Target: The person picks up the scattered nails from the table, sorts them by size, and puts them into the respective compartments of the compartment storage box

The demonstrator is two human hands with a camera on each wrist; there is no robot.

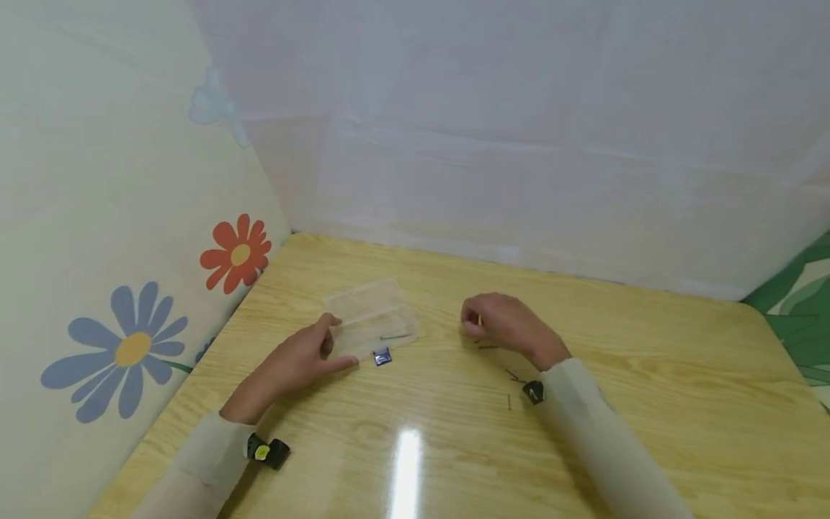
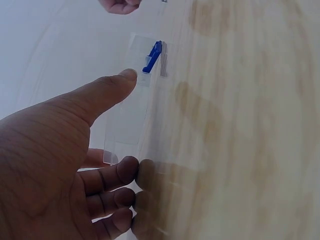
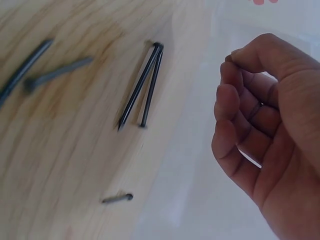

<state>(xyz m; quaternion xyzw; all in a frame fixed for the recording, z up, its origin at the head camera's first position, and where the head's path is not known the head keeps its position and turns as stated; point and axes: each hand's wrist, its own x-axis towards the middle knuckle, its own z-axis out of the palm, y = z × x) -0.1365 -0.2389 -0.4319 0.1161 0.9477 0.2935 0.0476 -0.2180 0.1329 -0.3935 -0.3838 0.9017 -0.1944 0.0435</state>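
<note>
A clear plastic box (image 1: pixel 366 308) with its lid raised lies on the table, a blue latch (image 1: pixel 382 356) at its front. Inside it is a dark nail (image 1: pixel 394 336). My left hand (image 1: pixel 300 358) is at the box's left side, thumb near the latch and fingers loosely bent by the corner. My right hand (image 1: pixel 502 321) is off to the right of the box, above the table. In the right wrist view its thumb and forefinger tips meet, other fingers curled, and nothing shows sticking out between them.
Below my right hand several dark nails (image 3: pixel 139 87) of differing length lie loose on the wooden table (image 1: pixel 454 447). A short nail (image 3: pixel 117 198) lies apart from them. Behind the table hangs a pale cloth wall (image 1: pixel 519 180), and a flower-patterned wall (image 1: pixel 132 349) borders the left.
</note>
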